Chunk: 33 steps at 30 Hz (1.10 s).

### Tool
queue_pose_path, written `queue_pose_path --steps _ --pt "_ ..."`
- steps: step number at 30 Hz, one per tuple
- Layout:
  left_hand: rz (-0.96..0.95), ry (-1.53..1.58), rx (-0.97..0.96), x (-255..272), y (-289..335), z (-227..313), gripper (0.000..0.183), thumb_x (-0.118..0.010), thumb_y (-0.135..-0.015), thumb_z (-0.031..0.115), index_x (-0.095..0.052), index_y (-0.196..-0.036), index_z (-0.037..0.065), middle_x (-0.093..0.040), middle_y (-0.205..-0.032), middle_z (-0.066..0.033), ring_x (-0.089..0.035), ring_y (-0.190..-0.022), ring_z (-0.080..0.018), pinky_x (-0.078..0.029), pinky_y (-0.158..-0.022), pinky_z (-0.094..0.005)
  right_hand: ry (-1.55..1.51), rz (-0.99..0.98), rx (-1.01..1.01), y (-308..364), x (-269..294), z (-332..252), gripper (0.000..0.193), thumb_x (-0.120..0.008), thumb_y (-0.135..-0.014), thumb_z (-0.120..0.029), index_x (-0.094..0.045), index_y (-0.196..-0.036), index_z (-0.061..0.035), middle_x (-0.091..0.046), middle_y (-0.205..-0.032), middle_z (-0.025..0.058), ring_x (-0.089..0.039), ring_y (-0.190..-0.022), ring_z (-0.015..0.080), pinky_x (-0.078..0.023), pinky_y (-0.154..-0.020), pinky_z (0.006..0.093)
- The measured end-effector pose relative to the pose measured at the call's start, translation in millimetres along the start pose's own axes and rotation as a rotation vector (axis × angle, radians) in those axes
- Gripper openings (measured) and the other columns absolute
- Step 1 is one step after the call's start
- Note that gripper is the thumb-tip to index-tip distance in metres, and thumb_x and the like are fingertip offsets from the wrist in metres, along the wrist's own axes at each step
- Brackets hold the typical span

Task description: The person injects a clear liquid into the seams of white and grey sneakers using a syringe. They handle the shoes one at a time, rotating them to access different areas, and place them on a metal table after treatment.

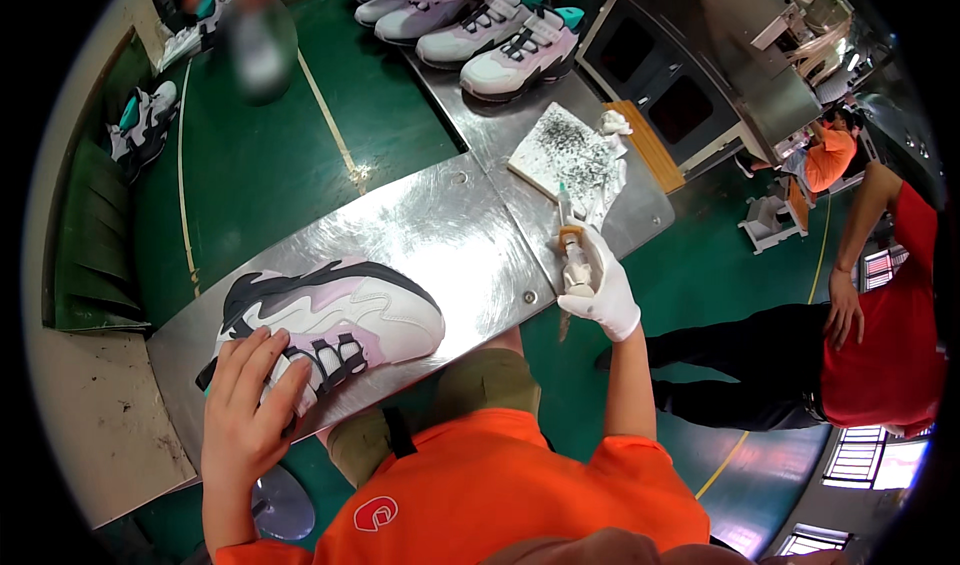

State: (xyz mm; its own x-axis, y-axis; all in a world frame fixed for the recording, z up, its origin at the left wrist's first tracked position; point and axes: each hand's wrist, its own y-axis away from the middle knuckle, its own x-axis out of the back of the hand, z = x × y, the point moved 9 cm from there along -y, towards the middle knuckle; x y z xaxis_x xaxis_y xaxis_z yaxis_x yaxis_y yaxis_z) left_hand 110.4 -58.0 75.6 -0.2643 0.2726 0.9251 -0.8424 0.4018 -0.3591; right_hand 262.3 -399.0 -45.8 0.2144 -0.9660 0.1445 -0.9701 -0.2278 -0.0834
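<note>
A white, lilac and black sneaker lies on its side on the metal bench, toe to the right. My bare left hand grips it around the collar and tongue, with the fingers curled over the upper. In my right hand, which wears a white glove, is a small syringe-like applicator with a clear body, an orange-brown collar and a green tip pointing away from me. Its lower part is hidden in the palm. Just beyond that tip lies a white pad covered in black specks.
Several similar sneakers stand at the back of the metal bench. A green conveyor belt runs on the left, with another shoe at its side. A person in red stands close on the right; another sits farther off.
</note>
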Motion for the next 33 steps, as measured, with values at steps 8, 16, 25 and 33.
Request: queue_pose_path --steps 8,16,25,33 --pt "0.026 -0.019 0.038 4.3 2.8 -2.1 0.037 -0.07 -0.068 0.005 -0.065 -0.105 0.008 -0.062 -0.117 -0.0171 -0.06 -0.109 -0.0368 -0.047 -0.09 -0.0512 0.068 -0.039 -0.108 22.4 4.4 -15.3 0.099 -0.078 -0.054 -0.018 -0.037 -0.143 0.0013 -0.057 -0.123 0.0107 -0.059 -0.09 0.0148 -0.048 -0.084 0.0271" --pt "0.079 -0.079 0.093 1.5 17.0 -15.6 0.024 -0.07 -0.074 0.01 -0.069 -0.097 0.016 -0.065 -0.116 -0.0099 -0.06 -0.11 -0.03 -0.049 -0.095 -0.0483 0.033 -0.113 -0.331 10.2 -5.1 -33.7 0.091 -0.068 -0.065 -0.034 -0.039 -0.139 0.0079 -0.061 -0.109 0.0182 -0.056 -0.066 0.0134 -0.047 -0.064 0.0238" --pt "0.044 -0.032 0.119 -0.6 11.6 -23.9 0.023 -0.072 -0.073 0.016 -0.067 -0.096 0.018 -0.065 -0.115 -0.0079 -0.06 -0.109 -0.03 -0.049 -0.094 -0.0477 -0.622 -0.6 -0.268 -22.3 -86.8 -71.6 0.129 -0.075 -0.049 -0.068 -0.03 -0.136 0.0159 -0.058 -0.1 0.0286 -0.057 -0.058 0.0237 -0.048 -0.052 0.0271" --pt "0.056 -0.025 0.132 1.3 9.1 -27.4 0.026 -0.076 -0.07 0.02 -0.067 -0.094 0.018 -0.066 -0.112 -0.0083 -0.062 -0.104 -0.0294 -0.05 -0.092 -0.046 0.194 0.146 -0.163 -34.6 -27.7 -56.4 0.085 -0.063 -0.063 -0.011 -0.035 -0.141 0.0058 -0.054 -0.117 0.0188 -0.054 -0.072 0.014 -0.046 -0.065 0.0222"
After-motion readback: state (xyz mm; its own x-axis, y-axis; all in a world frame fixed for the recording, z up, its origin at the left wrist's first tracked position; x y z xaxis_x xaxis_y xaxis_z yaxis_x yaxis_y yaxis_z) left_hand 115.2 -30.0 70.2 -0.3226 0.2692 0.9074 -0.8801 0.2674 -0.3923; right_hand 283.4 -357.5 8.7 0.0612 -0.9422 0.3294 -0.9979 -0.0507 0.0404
